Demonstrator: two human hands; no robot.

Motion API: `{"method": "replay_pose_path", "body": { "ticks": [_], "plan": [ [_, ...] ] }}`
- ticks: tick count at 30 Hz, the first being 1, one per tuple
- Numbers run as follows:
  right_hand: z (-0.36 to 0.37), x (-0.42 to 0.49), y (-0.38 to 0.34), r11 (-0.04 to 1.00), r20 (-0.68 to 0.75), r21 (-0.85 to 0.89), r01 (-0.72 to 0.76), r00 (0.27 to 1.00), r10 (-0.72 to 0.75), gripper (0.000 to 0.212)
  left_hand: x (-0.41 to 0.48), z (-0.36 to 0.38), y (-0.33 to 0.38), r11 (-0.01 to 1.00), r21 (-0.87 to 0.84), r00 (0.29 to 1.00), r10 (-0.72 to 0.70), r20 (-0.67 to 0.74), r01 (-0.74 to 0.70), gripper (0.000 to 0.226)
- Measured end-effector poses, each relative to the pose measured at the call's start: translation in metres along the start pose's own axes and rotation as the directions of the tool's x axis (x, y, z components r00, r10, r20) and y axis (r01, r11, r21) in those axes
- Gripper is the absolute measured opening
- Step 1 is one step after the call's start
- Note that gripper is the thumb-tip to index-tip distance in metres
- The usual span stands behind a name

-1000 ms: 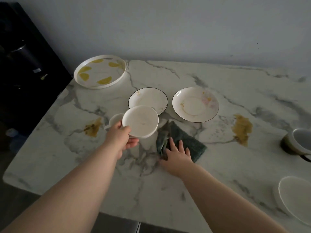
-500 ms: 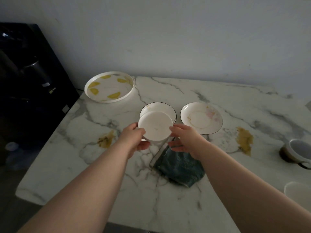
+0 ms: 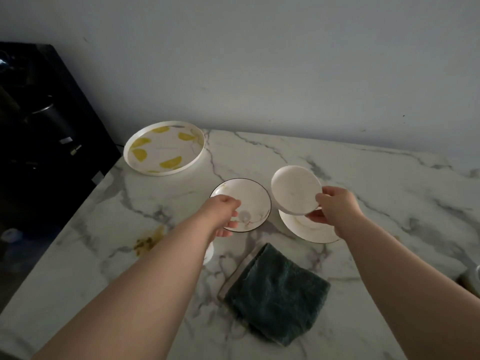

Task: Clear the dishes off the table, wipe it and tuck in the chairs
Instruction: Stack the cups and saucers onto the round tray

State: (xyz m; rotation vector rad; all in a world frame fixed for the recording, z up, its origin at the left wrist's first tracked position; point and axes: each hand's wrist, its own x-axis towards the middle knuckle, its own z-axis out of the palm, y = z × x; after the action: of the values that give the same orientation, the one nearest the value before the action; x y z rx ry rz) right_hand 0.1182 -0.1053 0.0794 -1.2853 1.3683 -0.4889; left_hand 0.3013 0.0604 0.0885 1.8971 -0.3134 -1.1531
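Note:
My right hand (image 3: pixel 335 209) holds a small white saucer (image 3: pixel 292 189), tilted, just above a gold-rimmed plate (image 3: pixel 309 231) on the marble table (image 3: pixel 363 178). My left hand (image 3: pixel 224 214) pinches the near-left rim of a black-rimmed plate (image 3: pixel 249 203), which lies flat on the table. A dark green cloth (image 3: pixel 275 294) lies crumpled near the front, between my forearms. A white cup (image 3: pixel 209 252) is mostly hidden under my left forearm.
A round tray with yellow lemon prints (image 3: pixel 163 152) sits at the far left corner by the wall. A yellow-brown stain (image 3: pixel 148 241) marks the table's left side. A dark cabinet (image 3: pixel 39 152) stands left of the table. Part of a mug (image 3: pixel 471 280) shows at the right edge.
The saucer passed from my left hand to my right and moved right, over the gold-rimmed plate. My left hand moved onto the black-rimmed plate. My right hand left the cloth.

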Motion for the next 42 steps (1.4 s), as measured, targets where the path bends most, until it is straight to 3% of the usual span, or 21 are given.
{"method": "replay_pose_path", "body": {
  "ticks": [7, 19, 26, 33, 37, 42],
  "plan": [
    [-0.035, 0.071, 0.024, 0.985, -0.043, -0.148, -0.085, 0.996, 0.080, 0.024, 0.057, 0.027, 0.013, 0.994, 0.098, 0.984, -0.021, -0.175, 0.038, 0.010],
    [-0.039, 0.107, 0.048, 0.978, 0.010, -0.138, -0.154, 0.988, 0.157, 0.027, 0.090, 0.083, 0.027, 0.982, 0.185, 0.992, -0.009, -0.129, 0.033, 0.015],
    [-0.062, 0.088, 0.039, 0.979, -0.032, -0.181, -0.094, 0.995, 0.090, 0.045, 0.083, 0.109, 0.032, 0.956, 0.290, 0.998, 0.055, -0.030, -0.044, 0.012],
    [-0.201, 0.018, 0.035, 0.999, -0.235, 0.013, -0.048, 0.971, 0.050, 0.030, 0.060, 0.158, 0.034, 0.927, 0.349, 0.980, 0.078, 0.182, -0.138, 0.012],
    [-0.273, -0.047, 0.062, 0.986, -0.317, 0.079, -0.144, 0.935, 0.162, 0.022, 0.033, 0.195, 0.025, 0.897, 0.398, 0.953, 0.074, 0.293, -0.193, 0.010],
    [-0.309, -0.103, 0.132, 0.914, -0.460, -0.085, -0.397, 0.829, 0.317, 0.021, -0.001, 0.235, -0.005, 0.842, 0.477, 0.893, 0.014, 0.449, -0.253, 0.010]
  ]
}}
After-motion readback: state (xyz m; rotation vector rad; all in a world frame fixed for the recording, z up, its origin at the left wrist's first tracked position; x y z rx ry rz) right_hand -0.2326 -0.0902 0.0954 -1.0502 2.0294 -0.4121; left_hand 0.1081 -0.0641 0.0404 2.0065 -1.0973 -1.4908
